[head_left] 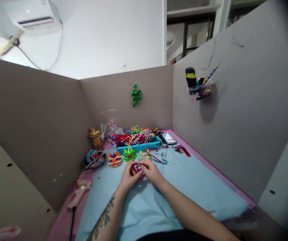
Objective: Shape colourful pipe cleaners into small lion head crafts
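Between my two hands is a small bundle of pipe cleaners [136,170] in red, purple and yellow, partly hidden by the fingers. My left hand [129,175] closes on its left side, thumb across the front. From the other side my right hand [151,171] pinches it with thumb and forefinger. Just beyond the hands stand a green pipe-cleaner animal head [129,154] and an orange and cream one [115,160]. A yellow and light blue piece [144,155] lies right behind my fingers.
A blue tray [137,146] heaped with pipe cleaners stands at the back. Scissors [162,154] lie to the right of it. On the left are a dark bowl [85,163] and a pink glue gun [79,194] with a green light. Grey partitions [224,134] enclose the table.
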A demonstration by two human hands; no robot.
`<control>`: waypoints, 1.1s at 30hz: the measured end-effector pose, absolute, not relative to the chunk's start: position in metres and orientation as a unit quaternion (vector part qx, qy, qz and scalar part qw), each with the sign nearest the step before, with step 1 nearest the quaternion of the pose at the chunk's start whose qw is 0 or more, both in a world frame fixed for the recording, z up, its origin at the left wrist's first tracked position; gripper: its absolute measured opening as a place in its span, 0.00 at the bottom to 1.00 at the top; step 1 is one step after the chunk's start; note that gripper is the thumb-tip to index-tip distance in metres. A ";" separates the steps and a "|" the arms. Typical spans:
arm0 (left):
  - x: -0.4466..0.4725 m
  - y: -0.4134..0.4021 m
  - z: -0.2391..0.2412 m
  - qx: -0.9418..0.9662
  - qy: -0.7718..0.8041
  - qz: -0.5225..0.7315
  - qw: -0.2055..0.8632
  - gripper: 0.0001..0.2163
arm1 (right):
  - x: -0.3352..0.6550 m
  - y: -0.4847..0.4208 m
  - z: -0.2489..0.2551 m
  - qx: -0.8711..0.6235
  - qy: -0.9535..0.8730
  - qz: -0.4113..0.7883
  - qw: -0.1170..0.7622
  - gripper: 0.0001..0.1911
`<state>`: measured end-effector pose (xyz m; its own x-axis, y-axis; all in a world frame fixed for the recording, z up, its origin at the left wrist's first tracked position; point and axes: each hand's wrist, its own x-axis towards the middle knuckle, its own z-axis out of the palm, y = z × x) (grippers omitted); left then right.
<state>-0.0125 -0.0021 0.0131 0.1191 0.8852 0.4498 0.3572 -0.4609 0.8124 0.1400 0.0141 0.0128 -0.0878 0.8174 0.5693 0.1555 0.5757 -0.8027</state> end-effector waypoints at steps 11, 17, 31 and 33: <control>-0.023 0.006 0.007 0.699 0.443 0.456 0.329 0.17 | 0.205 0.066 -0.001 -0.600 -0.607 0.133 0.504 0.05; -0.022 0.006 0.009 0.686 0.442 0.503 0.284 0.13 | 0.187 0.054 0.014 -0.399 -0.493 0.402 0.661 0.13; -0.021 0.001 0.019 0.647 0.475 0.533 0.267 0.10 | 0.174 0.026 0.027 -0.251 -0.423 0.594 0.636 0.15; -0.021 0.001 0.019 0.644 0.478 0.532 0.270 0.10 | 0.178 0.035 0.025 -0.280 -0.370 0.558 0.688 0.20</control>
